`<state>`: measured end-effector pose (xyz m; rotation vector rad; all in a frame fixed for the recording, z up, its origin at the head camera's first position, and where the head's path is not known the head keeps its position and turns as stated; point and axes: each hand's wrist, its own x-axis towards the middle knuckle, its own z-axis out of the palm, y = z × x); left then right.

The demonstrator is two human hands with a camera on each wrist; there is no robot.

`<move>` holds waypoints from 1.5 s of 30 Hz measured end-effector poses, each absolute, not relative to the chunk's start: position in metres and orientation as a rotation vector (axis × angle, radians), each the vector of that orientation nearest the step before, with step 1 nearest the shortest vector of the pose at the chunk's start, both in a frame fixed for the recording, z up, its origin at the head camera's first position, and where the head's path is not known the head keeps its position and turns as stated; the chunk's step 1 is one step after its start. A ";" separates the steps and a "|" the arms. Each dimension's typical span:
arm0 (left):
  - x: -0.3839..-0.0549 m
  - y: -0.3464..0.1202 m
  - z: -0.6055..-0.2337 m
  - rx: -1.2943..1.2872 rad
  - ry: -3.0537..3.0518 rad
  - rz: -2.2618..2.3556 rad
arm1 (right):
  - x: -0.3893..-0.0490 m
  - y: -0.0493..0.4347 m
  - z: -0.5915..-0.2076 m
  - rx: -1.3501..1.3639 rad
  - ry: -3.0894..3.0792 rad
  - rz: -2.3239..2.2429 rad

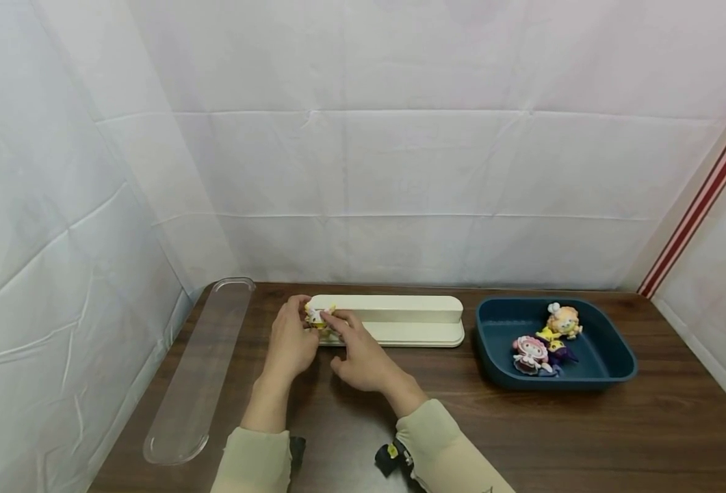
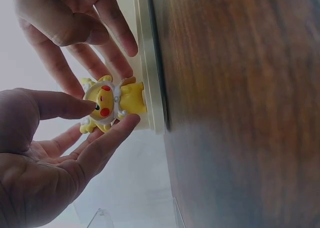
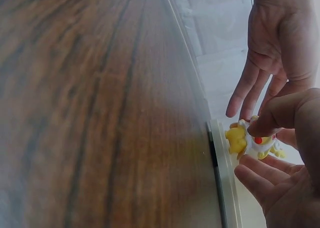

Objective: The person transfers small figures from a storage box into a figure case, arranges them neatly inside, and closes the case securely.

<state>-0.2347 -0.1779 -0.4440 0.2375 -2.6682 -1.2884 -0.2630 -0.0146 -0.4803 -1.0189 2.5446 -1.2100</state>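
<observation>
A small yellow figurine with red cheeks and a white hood stands upright at the left end of a cream display base. My left hand pinches it, with the thumb over its face and the fingers at its side and back, as the left wrist view shows. On the other side, my right hand reaches in with mostly straight fingers beside the figurine's head and body. Whether all of them touch it, I cannot tell. Both hands partly hide the figurine in the head view.
A dark blue bin on the right holds several figurines, among them a pink-hooded one and an orange-haired one. On the left lies a long clear plastic cover. White cloth hangs behind the wooden table.
</observation>
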 end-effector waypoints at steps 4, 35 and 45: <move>-0.234 -0.178 -0.445 0.235 -2.668 -1.294 | -0.263 -0.015 -0.481 -1.025 2.553 -1.199; -0.230 -0.175 -0.439 0.256 -2.650 -1.256 | -0.264 -0.005 -0.474 -1.000 2.522 -1.337; -0.230 -0.171 -0.430 0.223 -2.612 -1.227 | -0.265 -0.003 -0.469 -0.977 2.620 -1.283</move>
